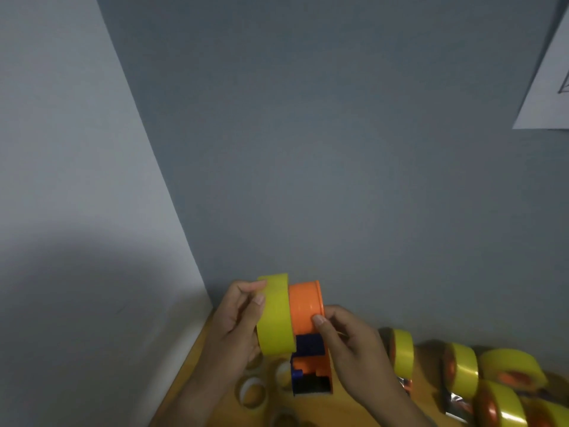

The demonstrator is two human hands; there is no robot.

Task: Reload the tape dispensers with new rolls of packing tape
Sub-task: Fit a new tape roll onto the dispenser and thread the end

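Yellow tape roll (275,315) held upright above the table's (348,402) back left corner, flush against the orange drum of the tape dispenser (308,331). Left hand (237,318) grasping the roll, fingertips on its rim, palm side hidden behind it. Right hand (345,337) gripping the dispenser, thumb on the drum. Dispenser's lower end dark, hard to make out. Empty cores (252,391) below on the table, partly hidden by the left forearm. Loaded dispensers (462,365) toward the right edge, blurred, cut off at the frame.
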